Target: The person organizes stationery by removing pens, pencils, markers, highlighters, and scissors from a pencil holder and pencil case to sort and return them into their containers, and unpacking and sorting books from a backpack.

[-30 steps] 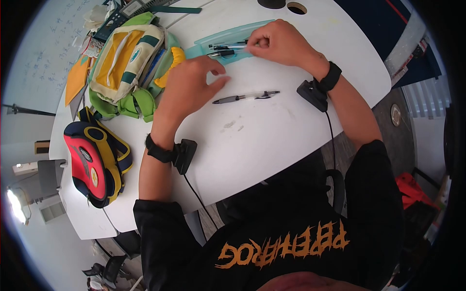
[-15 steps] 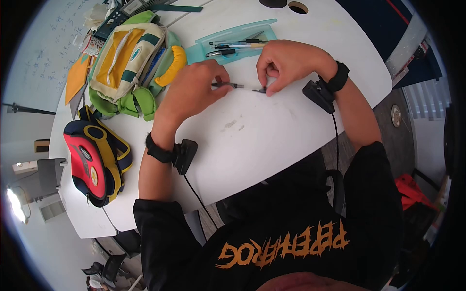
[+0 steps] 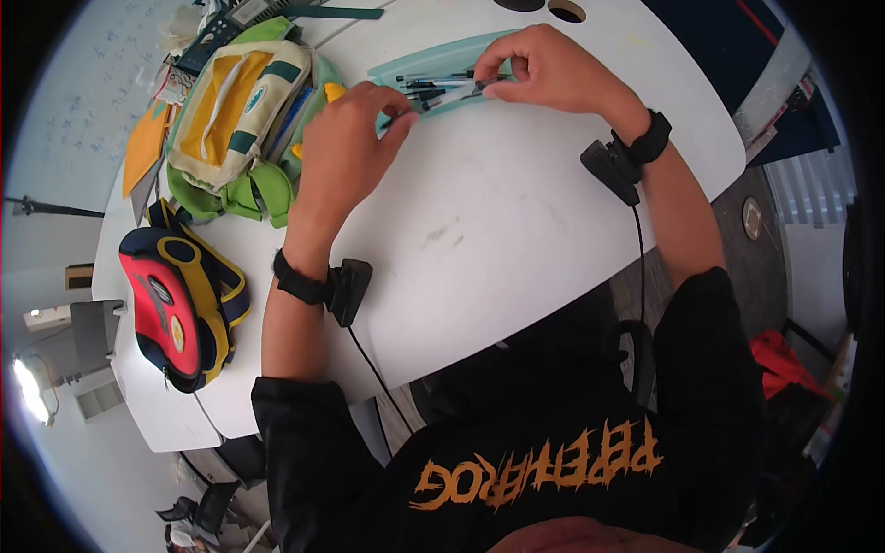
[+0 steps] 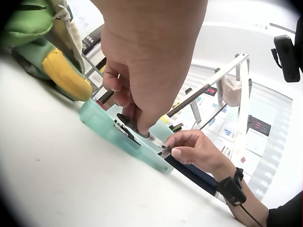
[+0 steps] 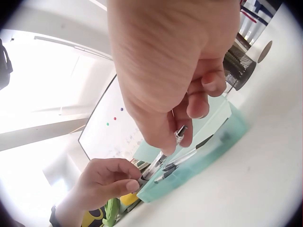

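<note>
Both hands hold one clear-barrelled pen (image 3: 450,98) with a dark grip, stretched between them over a teal pencil case (image 3: 392,71). My left hand (image 3: 346,138) pinches the dark grip end (image 4: 127,121). At the other end, my right hand (image 3: 560,76) pinches the pen near its clip (image 5: 180,131). Inside the open case lie several other pens (image 5: 166,171), partly hidden by the fingers. In the left wrist view, the pen overlaps the near wall of the case (image 4: 97,123).
Left of the case stands a green, cream and yellow bag (image 3: 241,120) with a yellow handle. A red and navy bag (image 3: 175,304) lies nearer on the white table (image 3: 479,249). Behind the case is a mesh pen holder (image 5: 238,66), close to a round hole (image 3: 566,11) in the table.
The pen lay on the table in front of the case; both hands came down to it, took its two ends and lifted it away to over the case.
</note>
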Demonstrator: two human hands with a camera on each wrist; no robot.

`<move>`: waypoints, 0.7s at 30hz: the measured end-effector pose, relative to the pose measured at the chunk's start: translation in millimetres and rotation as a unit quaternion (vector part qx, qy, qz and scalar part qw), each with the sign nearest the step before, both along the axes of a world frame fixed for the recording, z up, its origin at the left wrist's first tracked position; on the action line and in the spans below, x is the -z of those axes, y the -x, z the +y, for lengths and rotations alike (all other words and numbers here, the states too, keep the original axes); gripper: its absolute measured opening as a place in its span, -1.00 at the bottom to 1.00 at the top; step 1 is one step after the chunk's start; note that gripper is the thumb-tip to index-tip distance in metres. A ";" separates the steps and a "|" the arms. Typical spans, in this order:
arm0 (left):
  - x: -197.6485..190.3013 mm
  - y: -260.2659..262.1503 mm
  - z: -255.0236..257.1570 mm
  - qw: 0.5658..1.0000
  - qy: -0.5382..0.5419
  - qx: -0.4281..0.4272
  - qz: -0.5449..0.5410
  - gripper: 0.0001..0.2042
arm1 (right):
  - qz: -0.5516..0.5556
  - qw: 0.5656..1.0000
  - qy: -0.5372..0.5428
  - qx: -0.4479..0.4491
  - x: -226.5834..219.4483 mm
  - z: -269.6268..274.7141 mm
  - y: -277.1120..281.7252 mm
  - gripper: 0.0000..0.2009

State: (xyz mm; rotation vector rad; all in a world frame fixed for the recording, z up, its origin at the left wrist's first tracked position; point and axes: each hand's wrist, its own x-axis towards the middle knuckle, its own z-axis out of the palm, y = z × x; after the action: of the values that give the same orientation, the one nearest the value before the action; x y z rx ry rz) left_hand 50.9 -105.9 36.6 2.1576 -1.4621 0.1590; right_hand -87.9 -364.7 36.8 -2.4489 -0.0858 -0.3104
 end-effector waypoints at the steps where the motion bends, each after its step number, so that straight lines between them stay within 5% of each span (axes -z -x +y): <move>1: -1.1 -0.1 0.1 1.000 0.019 -0.010 -0.019 -0.82 | 0.001 1.000 -0.001 0.000 1.1 0.4 -0.1 -0.84; 8: -2.6 -3.4 2.5 0.994 0.069 -0.084 -0.032 -0.80 | -0.067 0.993 0.027 0.098 18.4 -18.1 -7.8 -0.81; 16: 5.0 0.4 -0.1 1.000 0.025 -0.011 0.002 -0.68 | 0.013 0.977 0.109 0.185 30.2 -8.8 -11.0 -0.81; 18: 6.8 1.2 0.2 1.000 0.012 0.001 -0.003 -0.66 | -0.105 0.974 0.141 0.145 50.5 -19.6 -17.6 -0.83; 21: 11.8 0.1 -2.5 1.000 -0.006 0.020 -0.020 -0.62 | -0.105 0.972 0.127 0.169 52.3 -17.7 -19.1 -0.83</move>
State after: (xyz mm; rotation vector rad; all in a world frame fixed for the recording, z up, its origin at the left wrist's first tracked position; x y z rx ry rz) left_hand 50.8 -108.4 24.8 2.1435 -1.5312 0.1805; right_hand -68.8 -382.5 -15.5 -2.6715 0.2178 -0.7490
